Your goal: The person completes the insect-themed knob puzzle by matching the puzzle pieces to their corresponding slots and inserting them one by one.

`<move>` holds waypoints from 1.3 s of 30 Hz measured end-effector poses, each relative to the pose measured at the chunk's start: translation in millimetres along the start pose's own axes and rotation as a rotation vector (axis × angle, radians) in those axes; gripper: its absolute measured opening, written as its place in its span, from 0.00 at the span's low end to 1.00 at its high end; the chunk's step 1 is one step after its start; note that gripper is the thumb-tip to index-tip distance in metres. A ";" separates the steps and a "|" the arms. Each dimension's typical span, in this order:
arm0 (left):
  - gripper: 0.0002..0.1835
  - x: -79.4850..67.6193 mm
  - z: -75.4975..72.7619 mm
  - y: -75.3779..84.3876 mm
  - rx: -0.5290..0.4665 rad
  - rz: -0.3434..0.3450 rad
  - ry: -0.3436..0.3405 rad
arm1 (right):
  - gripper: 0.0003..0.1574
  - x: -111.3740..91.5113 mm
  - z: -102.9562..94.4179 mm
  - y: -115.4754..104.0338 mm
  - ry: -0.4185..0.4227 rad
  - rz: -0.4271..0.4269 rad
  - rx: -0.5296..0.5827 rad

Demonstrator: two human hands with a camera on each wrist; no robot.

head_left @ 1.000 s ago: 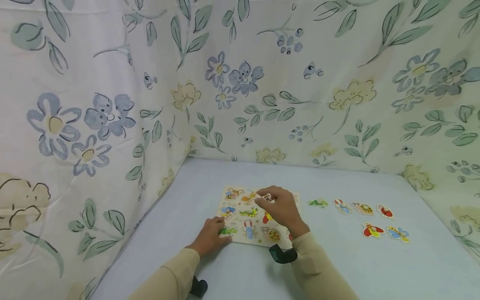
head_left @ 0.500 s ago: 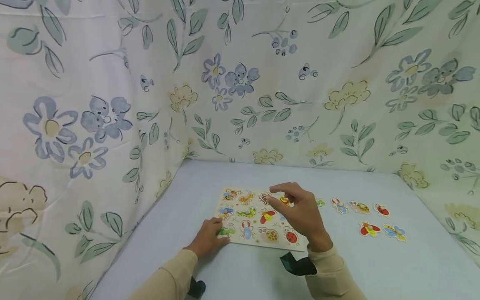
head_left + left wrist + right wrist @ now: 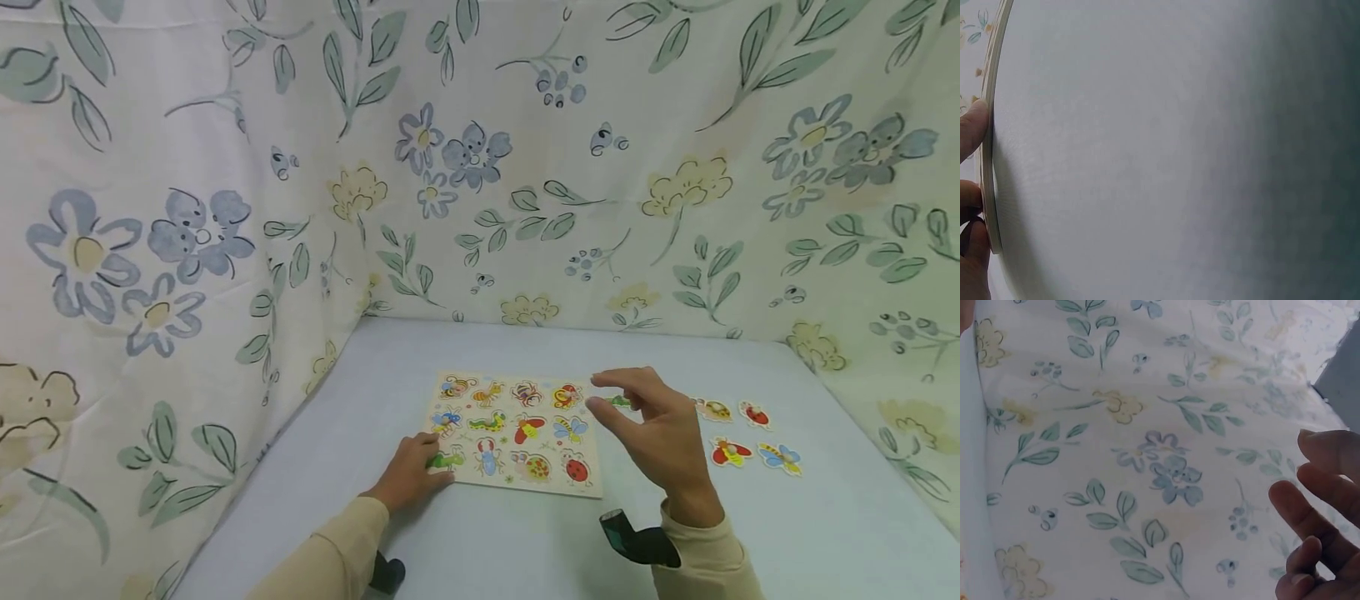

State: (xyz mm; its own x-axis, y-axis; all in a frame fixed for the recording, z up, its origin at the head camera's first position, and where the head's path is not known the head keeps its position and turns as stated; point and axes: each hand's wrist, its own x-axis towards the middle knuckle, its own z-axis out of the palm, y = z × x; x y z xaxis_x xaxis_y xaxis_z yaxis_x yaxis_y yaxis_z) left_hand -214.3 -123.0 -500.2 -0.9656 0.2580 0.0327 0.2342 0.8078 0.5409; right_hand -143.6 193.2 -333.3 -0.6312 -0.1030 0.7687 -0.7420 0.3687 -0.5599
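- Puzzle board (image 3: 480,444) with printed insects: flat on the counter (image 3: 517,558), lower centre of the head view, between the hands
- Left hand (image 3: 408,473): at the board's lower left corner, thumb and fingers gripping its edge
- Right hand (image 3: 663,437): beside the board's right side, thumb and forefinger spread apart
- Loose insect pieces, among them a ladybug (image 3: 754,414) and a blue-winged one (image 3: 780,458): right of the right hand
- Floral curtain (image 3: 480,250): behind, filling the upper frame
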 end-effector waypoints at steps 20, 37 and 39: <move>0.35 2.9 2.6 4.9 0.018 0.005 -0.024 | 0.21 -20.2 -75.5 51.6 0.246 0.074 -0.044; 0.35 3.5 1.4 0.2 0.008 -0.025 -0.018 | 0.16 -54.2 -106.1 113.8 0.297 0.430 -0.261; 0.35 3.8 4.1 -0.1 0.002 -0.031 -0.021 | 0.16 -59.9 -110.4 123.0 0.302 0.496 -0.266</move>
State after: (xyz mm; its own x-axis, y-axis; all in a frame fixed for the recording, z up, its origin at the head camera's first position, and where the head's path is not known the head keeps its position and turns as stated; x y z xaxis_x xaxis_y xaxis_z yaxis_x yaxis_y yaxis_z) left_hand -217.5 -119.9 -503.6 -0.9698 0.2438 -0.0021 0.2041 0.8167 0.5397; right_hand -172.2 346.7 -414.1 -0.7651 0.3898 0.5125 -0.2718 0.5261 -0.8058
